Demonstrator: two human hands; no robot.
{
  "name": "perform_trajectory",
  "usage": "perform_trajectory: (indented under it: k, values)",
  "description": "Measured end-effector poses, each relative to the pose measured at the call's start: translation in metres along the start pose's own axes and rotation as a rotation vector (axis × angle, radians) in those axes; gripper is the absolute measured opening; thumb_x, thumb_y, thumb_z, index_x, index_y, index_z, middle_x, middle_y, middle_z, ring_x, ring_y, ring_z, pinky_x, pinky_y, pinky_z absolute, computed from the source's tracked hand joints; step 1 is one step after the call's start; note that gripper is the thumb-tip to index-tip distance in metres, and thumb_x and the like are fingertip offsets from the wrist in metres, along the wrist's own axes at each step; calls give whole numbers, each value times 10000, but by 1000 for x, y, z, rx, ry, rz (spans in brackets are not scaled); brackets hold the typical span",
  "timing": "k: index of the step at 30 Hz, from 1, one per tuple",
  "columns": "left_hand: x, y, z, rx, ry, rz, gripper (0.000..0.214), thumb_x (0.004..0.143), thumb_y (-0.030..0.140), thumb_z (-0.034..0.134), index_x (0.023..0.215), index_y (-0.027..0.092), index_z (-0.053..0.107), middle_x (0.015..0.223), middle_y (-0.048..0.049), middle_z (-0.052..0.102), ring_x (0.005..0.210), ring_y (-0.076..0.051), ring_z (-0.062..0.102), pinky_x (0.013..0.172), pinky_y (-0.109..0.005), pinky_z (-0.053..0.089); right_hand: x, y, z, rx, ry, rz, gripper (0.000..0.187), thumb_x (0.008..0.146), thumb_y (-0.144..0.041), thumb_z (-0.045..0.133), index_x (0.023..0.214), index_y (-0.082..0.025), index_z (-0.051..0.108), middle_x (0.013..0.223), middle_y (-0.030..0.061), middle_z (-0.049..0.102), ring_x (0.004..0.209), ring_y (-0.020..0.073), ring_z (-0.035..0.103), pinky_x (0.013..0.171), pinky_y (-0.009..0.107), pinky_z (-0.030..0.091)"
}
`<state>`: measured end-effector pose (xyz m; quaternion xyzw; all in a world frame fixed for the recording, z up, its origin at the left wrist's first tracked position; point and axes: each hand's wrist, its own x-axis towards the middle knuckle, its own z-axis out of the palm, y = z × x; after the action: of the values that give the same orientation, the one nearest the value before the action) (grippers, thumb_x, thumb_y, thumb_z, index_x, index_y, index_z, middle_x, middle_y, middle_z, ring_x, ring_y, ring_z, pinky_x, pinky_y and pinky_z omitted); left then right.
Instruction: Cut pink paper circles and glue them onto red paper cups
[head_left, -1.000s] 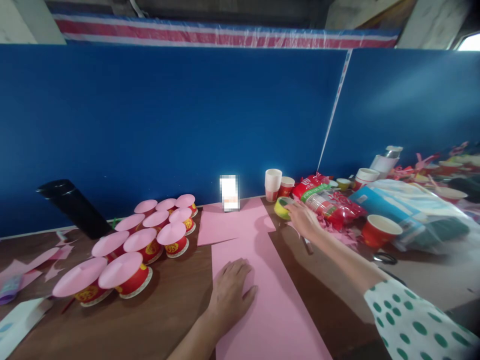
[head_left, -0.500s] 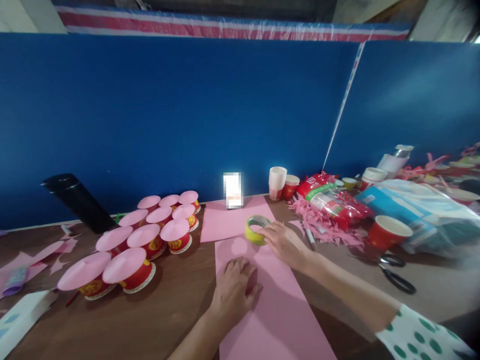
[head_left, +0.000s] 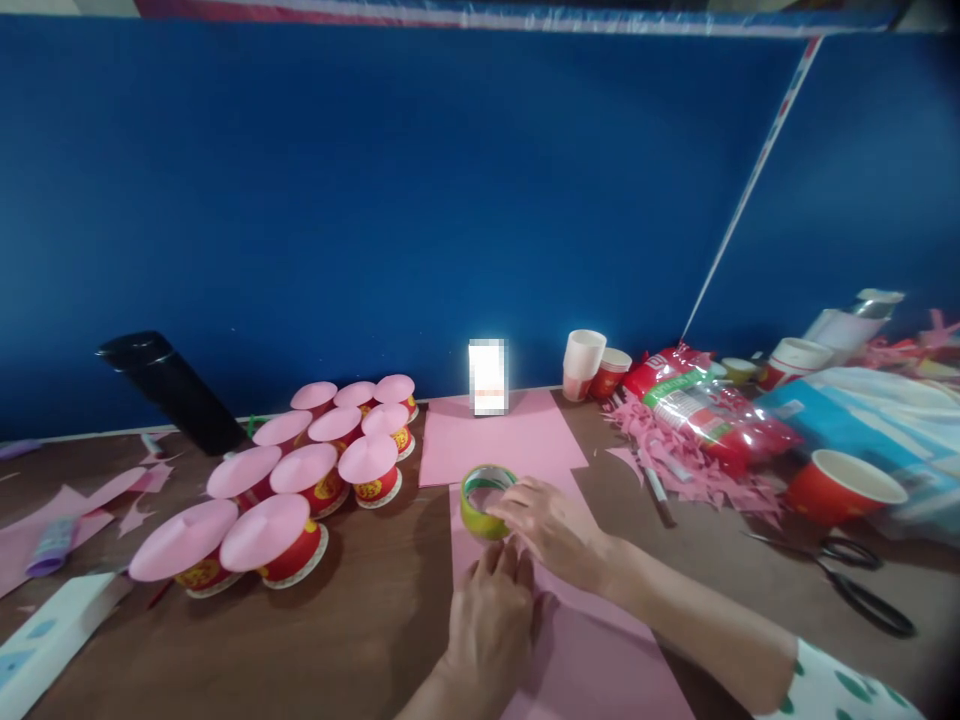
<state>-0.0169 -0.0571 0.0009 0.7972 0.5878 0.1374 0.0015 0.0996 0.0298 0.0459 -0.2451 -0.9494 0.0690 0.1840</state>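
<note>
A yellow-green roll of tape (head_left: 477, 521) lies at the upper part of a long pink paper sheet (head_left: 585, 650). My right hand (head_left: 551, 528) reaches in from the right and grips the roll's near right side between thumb and fingers. Just below it, my left hand (head_left: 491, 610) rests on the sheet, its fingers bent and close together. Its fingertips meet the right hand near the roll, and whatever they pinch is hidden. Behind the roll lies another stack of pink paper (head_left: 495, 445).
Red cups topped with pink paper discs (head_left: 266, 530) stand in rows at left, by a black flask (head_left: 176, 395). On the right are scissors (head_left: 862, 585), a red cup (head_left: 836, 495), a red plastic packet (head_left: 697, 405) and pink scraps. A blue partition (head_left: 420, 190) closes the back.
My right hand has drawn the tape roll nearer and to the left over the paper. The left hand has come up beside it, its fingers closing. The view has shifted somewhat.
</note>
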Motion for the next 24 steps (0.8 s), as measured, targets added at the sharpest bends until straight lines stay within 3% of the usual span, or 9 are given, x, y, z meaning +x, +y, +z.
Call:
perform_trajectory:
  k: [4,7,8,12,16,18,21,24]
  values:
    - [-1,6,12,-65,1,179,192,768,319,533,835,168,631,769,-97,636,736,-237,586,606,-351,494,6,-4,3,1,-6,-20,320,841,-98,476,1140,-197,535,982,34,626,923,159,528,835,303,414]
    - [-1,10,33,-220,10,306,351,653,495,622,823,189,641,786,-86,652,773,-251,589,652,-363,502,9,-7,10,-37,-73,-9,216,846,-100,477,1004,-194,591,898,28,621,846,157,529,768,301,419]
    - [-1,11,41,-252,3,313,351,656,495,621,850,203,646,832,-81,662,817,-256,589,681,-364,504,9,-7,12,-46,-100,-9,186,845,-101,482,956,-192,601,867,25,616,819,156,526,747,298,417]
    - [-3,21,66,-299,12,120,178,749,302,570,890,243,662,881,-57,688,826,-224,605,690,-324,518,3,-10,17,-20,-141,7,148,844,-127,508,932,-206,597,828,16,600,807,160,509,730,293,411]
    - [-7,38,86,-259,51,214,194,737,314,569,880,237,674,773,-78,688,713,-231,614,608,-346,521,-8,-17,11,8,-173,30,149,842,-128,506,923,-224,586,820,6,600,792,163,512,720,299,432]
    - [-9,45,92,-215,73,220,180,739,320,562,852,240,676,735,-80,681,671,-231,612,579,-353,516,-14,-19,8,11,-150,30,172,843,-117,489,931,-227,586,887,20,610,842,172,526,769,315,445]
    - [-11,48,93,-183,124,230,228,756,328,545,943,266,660,818,-78,685,738,-246,616,626,-370,519,-22,-17,10,21,-18,115,229,840,-186,503,1058,-235,554,1139,68,556,1076,215,478,900,362,426]
    - [-13,47,89,-183,159,260,247,782,296,520,998,298,641,868,-70,681,780,-240,612,662,-367,513,-28,-9,20,57,83,243,561,778,-374,589,1276,-207,393,1372,131,355,1267,284,307,975,441,382]
